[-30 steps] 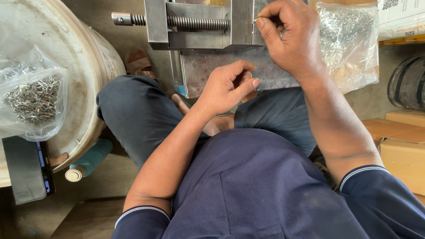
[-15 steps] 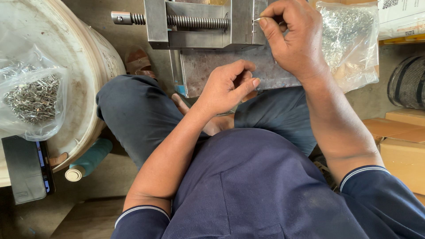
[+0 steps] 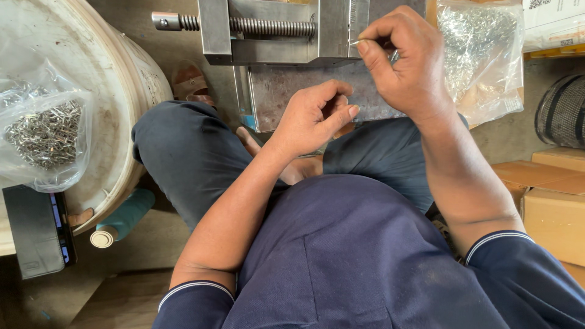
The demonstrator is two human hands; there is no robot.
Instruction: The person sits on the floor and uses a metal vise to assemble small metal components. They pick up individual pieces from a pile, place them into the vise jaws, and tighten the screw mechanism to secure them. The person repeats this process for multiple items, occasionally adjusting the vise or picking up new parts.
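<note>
Setting: cramped workshop floor, seen from above a seated person in a dark blue top and dark trousers, knees spread around a metal vise (image 3: 280,33).
Small part: thin metal pin (image 3: 354,42), pinched at the tips of the right hand's thumb and forefinger, held right against the vise's jaw block; whether it touches the steel cannot be told.
Right hand (image 3: 402,64): closed tight on the pin, raised at the vise's right side.
Left hand (image 3: 314,116): loosely curled, fingers bent in, hovering in front of the vise's grey base plate (image 3: 286,97); whether it holds anything cannot be told.
Vise: threaded screw (image 3: 268,27) running left from the jaws.
Right side: clear bag of small metal pieces (image 3: 481,55), cardboard boxes (image 3: 551,195) lower down.
Left side: worn white drum (image 3: 116,103) with a second clear bag of metal pieces (image 3: 46,134) on it, a phone (image 3: 39,228) below, a teal spool (image 3: 119,219) beside the drum.
</note>
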